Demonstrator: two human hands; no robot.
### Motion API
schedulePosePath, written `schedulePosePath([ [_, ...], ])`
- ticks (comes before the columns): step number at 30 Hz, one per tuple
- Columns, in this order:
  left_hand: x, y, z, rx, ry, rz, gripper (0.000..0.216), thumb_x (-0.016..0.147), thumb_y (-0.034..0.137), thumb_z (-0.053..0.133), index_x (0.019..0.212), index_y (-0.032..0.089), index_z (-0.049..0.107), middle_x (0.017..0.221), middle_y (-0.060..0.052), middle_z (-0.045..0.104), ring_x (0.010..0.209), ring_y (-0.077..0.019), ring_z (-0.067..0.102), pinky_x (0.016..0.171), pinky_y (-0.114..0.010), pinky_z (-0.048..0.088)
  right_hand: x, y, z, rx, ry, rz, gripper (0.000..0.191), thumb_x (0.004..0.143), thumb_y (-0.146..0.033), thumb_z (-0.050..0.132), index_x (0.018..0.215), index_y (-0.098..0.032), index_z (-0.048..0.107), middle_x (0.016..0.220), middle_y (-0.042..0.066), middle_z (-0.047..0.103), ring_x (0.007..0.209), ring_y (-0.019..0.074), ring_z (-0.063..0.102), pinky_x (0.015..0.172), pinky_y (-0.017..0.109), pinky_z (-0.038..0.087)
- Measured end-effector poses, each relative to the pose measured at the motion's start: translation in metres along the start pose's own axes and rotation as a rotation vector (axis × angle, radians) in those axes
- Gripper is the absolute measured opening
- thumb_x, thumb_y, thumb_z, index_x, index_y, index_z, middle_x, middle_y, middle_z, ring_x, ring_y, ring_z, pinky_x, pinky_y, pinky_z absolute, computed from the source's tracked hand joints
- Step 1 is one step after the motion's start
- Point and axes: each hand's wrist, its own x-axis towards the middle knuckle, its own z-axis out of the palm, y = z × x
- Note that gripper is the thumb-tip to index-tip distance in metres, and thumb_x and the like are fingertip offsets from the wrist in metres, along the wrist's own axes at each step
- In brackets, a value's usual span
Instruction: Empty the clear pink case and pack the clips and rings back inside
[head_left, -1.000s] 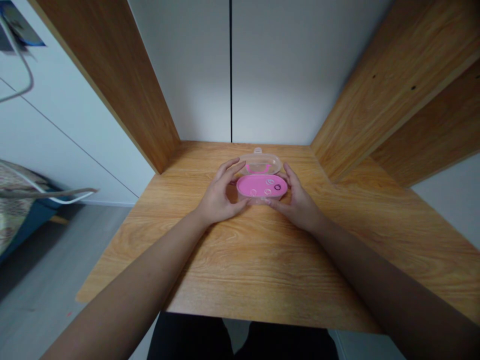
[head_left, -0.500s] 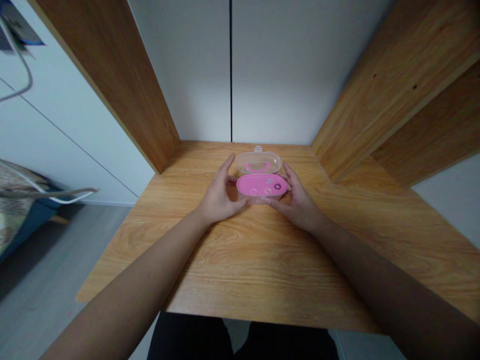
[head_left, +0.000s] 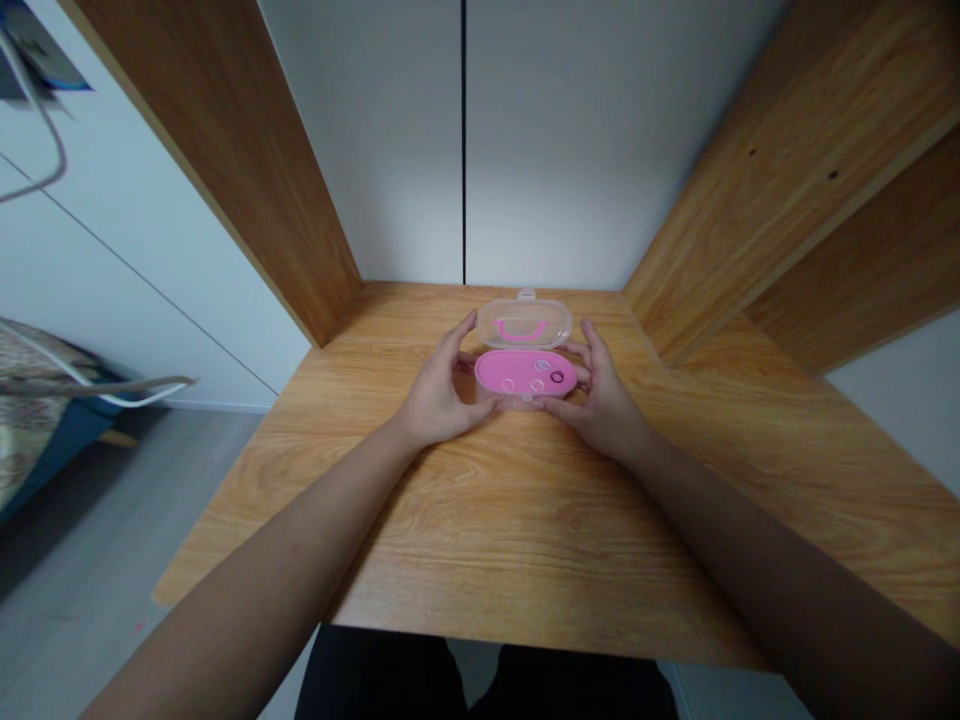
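A small clear plastic oval box (head_left: pixel 516 403) stands on the wooden desk with its lid (head_left: pixel 524 314) tipped back. The lid carries a pink handle (head_left: pixel 521 336). A flat pink insert (head_left: pixel 510 366) fills the top of the box, and several small loops that look like hair ties lie on it, one of them dark (head_left: pixel 557 377). My left hand (head_left: pixel 442 395) grips the box's left end, thumb along its front wall. Around the right end is my right hand (head_left: pixel 602 405), its thumb at the front and fingers behind, partly hidden.
The wooden desk (head_left: pixel 480 530) runs back to a pale panel (head_left: pixel 540 180) with a dark vertical seam. Wooden uprights stand left (head_left: pixel 247 150) and right (head_left: pixel 720 210). Left of the desk are a white cable (head_left: pixel 142 400) and patterned fabric (head_left: pixel 30 400).
The open lid has shifted slightly to the right and shows a little more fully. My right index finger has lifted a bit away from it. The left hand has barely moved.
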Motion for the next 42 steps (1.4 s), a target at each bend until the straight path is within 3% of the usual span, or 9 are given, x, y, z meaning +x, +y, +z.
schedulePosePath([
  [6, 0.001, 0.004, 0.000, -0.026, 0.016, 0.017, 0.107, 0.074, 0.036, 0.084, 0.159, 0.029, 0.020, 0.157, -0.021, 0.038, 0.095, -0.0198, 0.069, 0.084, -0.038, 0.061, 0.000, -0.001, 0.000, 0.049, 0.063, 0.066, 0.146, 0.057, -0.045, 0.095, 0.161, -0.039, -0.007, 0.156, 0.017, 0.035, 0.109, 0.0290, 0.069, 0.086, 0.047, 0.064],
  [12, 0.002, 0.005, 0.000, -0.056, 0.032, 0.026, 0.114, 0.071, 0.034, 0.087, 0.160, 0.030, 0.017, 0.153, -0.020, 0.039, 0.099, -0.0196, 0.066, 0.085, -0.037, 0.061, 0.000, -0.006, 0.000, 0.075, 0.065, 0.067, 0.144, 0.055, -0.042, 0.096, 0.161, -0.041, -0.002, 0.156, 0.014, 0.034, 0.105, 0.0271, 0.071, 0.085, 0.044, 0.065],
  [18, 0.002, 0.006, 0.000, -0.064, 0.037, 0.030, 0.113, 0.070, 0.034, 0.088, 0.159, 0.033, 0.019, 0.148, -0.017, 0.041, 0.097, -0.0195, 0.063, 0.084, -0.040, 0.061, 0.001, -0.008, -0.003, 0.062, 0.029, 0.047, 0.123, 0.057, -0.041, 0.095, 0.155, -0.039, 0.021, 0.155, 0.013, 0.036, 0.107, 0.0269, 0.071, 0.089, 0.043, 0.064],
  [24, 0.003, 0.005, -0.001, -0.048, 0.031, 0.041, 0.108, 0.071, 0.031, 0.086, 0.159, 0.030, 0.024, 0.136, -0.013, 0.047, 0.095, -0.0176, 0.062, 0.084, -0.037, 0.061, 0.001, 0.000, -0.004, 0.050, 0.048, 0.009, 0.095, 0.059, -0.044, 0.093, 0.133, -0.034, 0.033, 0.144, 0.011, 0.046, 0.103, 0.0239, 0.071, 0.085, 0.040, 0.063],
  [27, 0.004, 0.007, -0.003, -0.023, -0.001, 0.052, 0.097, 0.073, 0.029, 0.084, 0.155, 0.028, 0.034, 0.127, -0.011, 0.051, 0.099, -0.0182, 0.061, 0.085, -0.036, 0.060, 0.000, 0.000, -0.003, -0.017, 0.026, -0.014, 0.079, 0.064, -0.043, 0.091, 0.123, -0.030, 0.039, 0.129, 0.009, 0.056, 0.102, 0.0239, 0.070, 0.083, 0.038, 0.062],
  [33, 0.006, 0.014, -0.007, 0.067, -0.038, 0.098, 0.057, 0.075, 0.021, 0.080, 0.129, 0.024, 0.064, 0.118, -0.010, 0.056, 0.115, -0.0240, 0.056, 0.086, -0.037, 0.058, -0.001, -0.004, -0.003, -0.104, -0.028, -0.040, 0.063, 0.073, -0.039, 0.084, 0.119, -0.027, 0.041, 0.106, 0.005, 0.066, 0.092, 0.0232, 0.069, 0.083, 0.039, 0.059],
  [42, 0.005, 0.013, -0.008, 0.103, -0.041, 0.094, 0.048, 0.075, 0.022, 0.080, 0.121, 0.021, 0.068, 0.125, -0.013, 0.059, 0.122, -0.0271, 0.057, 0.097, -0.044, 0.056, -0.003, -0.004, -0.004, -0.185, -0.037, -0.051, 0.057, 0.077, -0.035, 0.079, 0.119, -0.027, 0.042, 0.107, 0.004, 0.063, 0.095, 0.0227, 0.067, 0.088, 0.042, 0.057],
])
